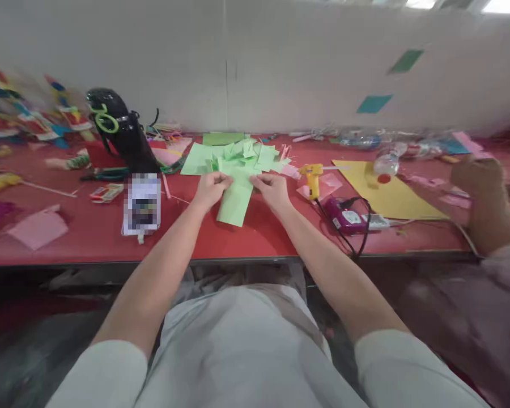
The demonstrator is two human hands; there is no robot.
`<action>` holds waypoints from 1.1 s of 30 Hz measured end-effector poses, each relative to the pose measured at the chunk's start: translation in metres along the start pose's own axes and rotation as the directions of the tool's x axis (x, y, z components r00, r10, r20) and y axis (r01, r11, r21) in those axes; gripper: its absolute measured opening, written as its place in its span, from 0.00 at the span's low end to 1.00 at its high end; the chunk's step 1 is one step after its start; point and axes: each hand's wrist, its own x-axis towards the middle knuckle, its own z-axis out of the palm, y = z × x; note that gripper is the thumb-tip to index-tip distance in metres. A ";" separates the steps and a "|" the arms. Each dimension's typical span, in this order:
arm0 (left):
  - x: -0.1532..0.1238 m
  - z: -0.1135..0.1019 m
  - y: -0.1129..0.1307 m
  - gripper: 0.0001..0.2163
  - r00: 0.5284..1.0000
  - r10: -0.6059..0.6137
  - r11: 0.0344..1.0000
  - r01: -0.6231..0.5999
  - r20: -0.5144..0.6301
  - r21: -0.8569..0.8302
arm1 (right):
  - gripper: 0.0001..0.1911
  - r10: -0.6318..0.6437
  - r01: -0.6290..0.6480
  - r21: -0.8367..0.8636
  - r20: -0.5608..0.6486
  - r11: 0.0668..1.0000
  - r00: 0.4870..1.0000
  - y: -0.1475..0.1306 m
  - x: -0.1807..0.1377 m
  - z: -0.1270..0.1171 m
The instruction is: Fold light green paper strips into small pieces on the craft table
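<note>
A light green strip of paper [237, 203] is held in front of me over the red table. My left hand [213, 188] pinches its upper left edge between thumb and fingers. On the opposite edge, my right hand [272, 188] has its fingers closed in a pinch as well. Just beyond the strip lie green paper sheets [196, 159] with several small folded green pieces [247, 149] on them. A yellow glue gun [312, 180] rests on its side to the right of my right hand.
To the left are a phone [142, 204], a black bottle-like object [125, 130] and pink paper [40, 228]. On the right are a purple box [344, 215] with cables, a yellow sheet [399, 195] and a plastic bottle [386, 164]. Another person's hand [478, 175] holds something pink at far right.
</note>
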 end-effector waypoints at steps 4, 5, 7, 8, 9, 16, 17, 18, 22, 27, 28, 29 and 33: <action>0.000 0.002 0.002 0.08 1.000 -0.014 1.000 0.014 -0.001 0.000 | 0.15 0.009 -0.009 -0.019 0.009 1.000 1.000 0.001 0.001 0.000; -0.001 0.002 0.003 0.08 1.000 -0.018 1.000 0.018 0.010 -0.009 | 0.15 0.011 -0.011 -0.023 0.011 1.000 1.000 0.001 0.001 0.000; -0.002 0.003 0.004 0.07 0.999 -0.019 0.999 0.020 0.036 -0.032 | 0.16 0.010 -0.009 -0.022 0.011 1.000 1.000 0.001 0.001 0.000; -0.002 0.003 0.004 0.07 0.999 -0.016 0.999 0.018 0.042 -0.039 | 0.16 0.004 -0.004 -0.022 0.011 1.000 1.000 0.001 0.001 0.000; -0.002 0.003 0.003 0.07 0.999 -0.013 0.999 0.014 0.044 -0.038 | 0.16 -0.002 0.002 -0.023 0.012 1.000 1.000 0.000 0.001 -0.001; -0.003 0.004 0.001 0.08 0.999 -0.041 0.999 0.042 0.019 -0.014 | 0.16 0.011 -0.010 -0.028 0.010 1.000 1.000 0.003 0.002 -0.002; -0.003 0.005 0.001 0.08 0.999 -0.045 0.999 0.046 0.024 -0.022 | 0.16 0.013 -0.013 -0.023 0.013 1.000 1.000 0.003 0.002 -0.002; -0.004 0.005 0.001 0.09 0.999 -0.045 0.999 0.045 0.030 -0.026 | 0.16 0.014 -0.013 -0.019 0.017 1.000 1.000 0.003 0.002 -0.002; -0.006 0.005 0.004 0.12 1.000 -0.008 1.000 0.007 0.017 0.022 | 0.16 0.018 -0.017 -0.021 0.028 1.000 0.999 0.001 0.001 -0.002; -0.009 0.007 0.009 0.12 0.999 -0.005 1.000 0.005 -0.031 0.001 | 0.17 0.030 -0.029 -0.023 0.028 0.999 0.999 0.001 0.000 0.000; -0.009 0.007 0.009 0.12 1.000 -0.010 1.000 0.009 -0.028 -0.016 | 0.17 0.032 -0.031 -0.019 0.025 0.999 0.999 0.001 -0.001 0.001; -0.009 0.007 0.009 0.13 1.000 -0.012 1.000 0.011 -0.026 -0.020 | 0.17 0.036 -0.036 -0.015 0.024 0.999 0.999 0.001 -0.001 0.000; -0.008 0.004 0.008 0.14 1.000 0.006 0.998 -0.005 -0.016 0.061 | 0.15 0.065 -0.064 -0.032 0.055 0.997 0.996 0.004 0.001 -0.001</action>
